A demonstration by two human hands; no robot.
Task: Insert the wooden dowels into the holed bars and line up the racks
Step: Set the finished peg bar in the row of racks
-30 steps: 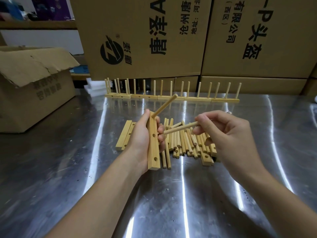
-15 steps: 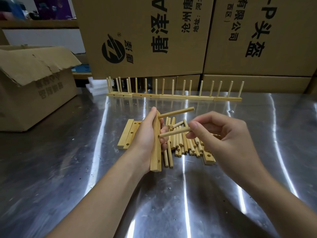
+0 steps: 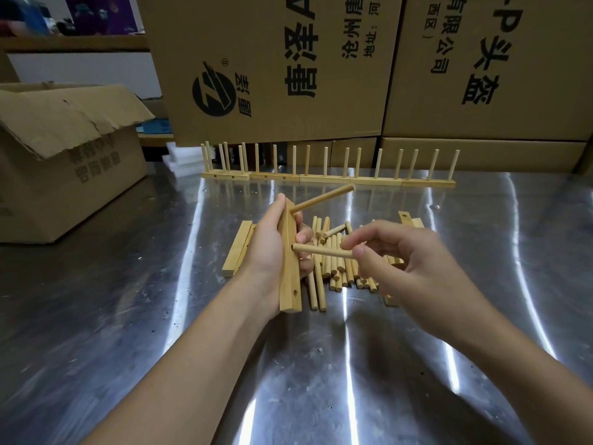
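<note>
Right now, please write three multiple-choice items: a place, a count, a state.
1. The finished racks stand: A) at the table's far edge B) in the open box C) on the floor
2. Seated dowels in the bar that the left hand holds: A) none B) one C) four
3. The right hand: A) lies flat B) is empty C) pinches a dowel at the bar's hole
Answers: A, they line up before the cartons; B, one juts from its top end; C, the tip meets the middle hole.
</note>
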